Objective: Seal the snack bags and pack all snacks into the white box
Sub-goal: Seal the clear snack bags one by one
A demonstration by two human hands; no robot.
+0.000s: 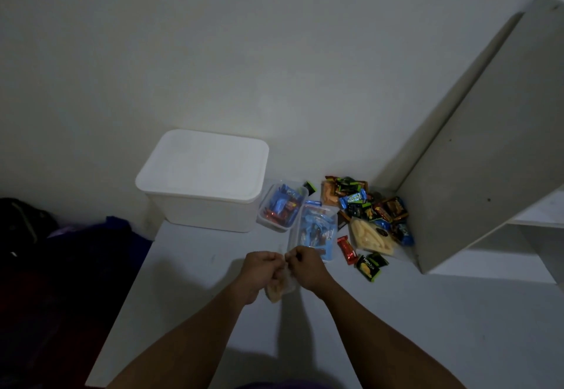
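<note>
In the head view, a small clear snack bag (282, 286) holding pale orange pieces is held over the white table (189, 297), near its front middle. Its top edge is pinched between the curled fingers of the left hand (262, 268) and the right hand (306, 265), whose knuckles almost meet. Each grip is closed tight on the bag's mouth, though whether the seal is pressed shut cannot be made out in the dim light. The white box (201, 175) is set at the table's far edge against the wall, with its lid on, well apart from the hands. Just to its right a clear tub (282, 207) filled with blue and red wrapped sweets is seen. Beside that is a second clear container (317, 233) with blue wrappers, just beyond the right hand. Further right, a loose pile of wrapped snacks (363, 201) is heaped beside a leaning grey panel (488, 144). A bag of pale sticks (370, 237), a red bar (347, 250) and two green-and-black packets (368, 269) are laid nearer the table's front.
</note>
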